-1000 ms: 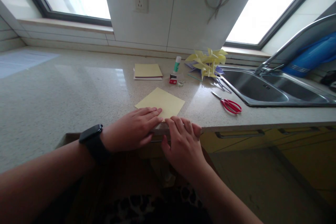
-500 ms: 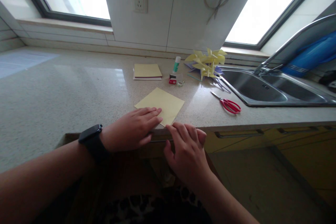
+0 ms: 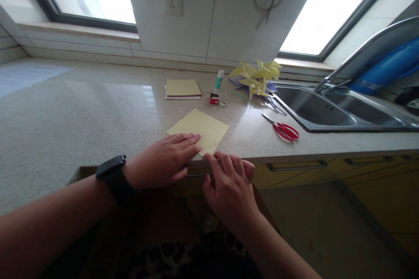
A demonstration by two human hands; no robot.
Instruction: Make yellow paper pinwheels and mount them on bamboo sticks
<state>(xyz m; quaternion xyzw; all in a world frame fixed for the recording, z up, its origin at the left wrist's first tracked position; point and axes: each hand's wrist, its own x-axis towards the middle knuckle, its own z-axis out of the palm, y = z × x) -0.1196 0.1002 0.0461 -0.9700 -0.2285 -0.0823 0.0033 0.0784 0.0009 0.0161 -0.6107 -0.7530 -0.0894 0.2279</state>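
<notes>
A square sheet of pale yellow paper [image 3: 204, 126] lies on the counter near its front edge, turned so one corner points at me. My left hand [image 3: 166, 157] rests flat on the paper's near left side, fingers stretched out, holding nothing. At the near corner is my right hand [image 3: 229, 178], its fingertips at the counter's edge beside the paper. Its fingers are bent and the thumb stands apart below them; I see nothing held in it. The hands cover part of the sheet's near left edge.
Behind the sheet are a stack of paper [image 3: 183, 88], a glue stick [image 3: 219, 79] and a small red box [image 3: 214, 99]. Yellow paper pinwheels [image 3: 257, 76] lie beside the sink [image 3: 314, 107]. Red-handled scissors [image 3: 284, 130] lie to the right. A printed sheet [image 3: 29, 76] is far left.
Both hands keep nearly the same place on the paper. The whole view has shifted very slightly; nothing else has visibly moved.
</notes>
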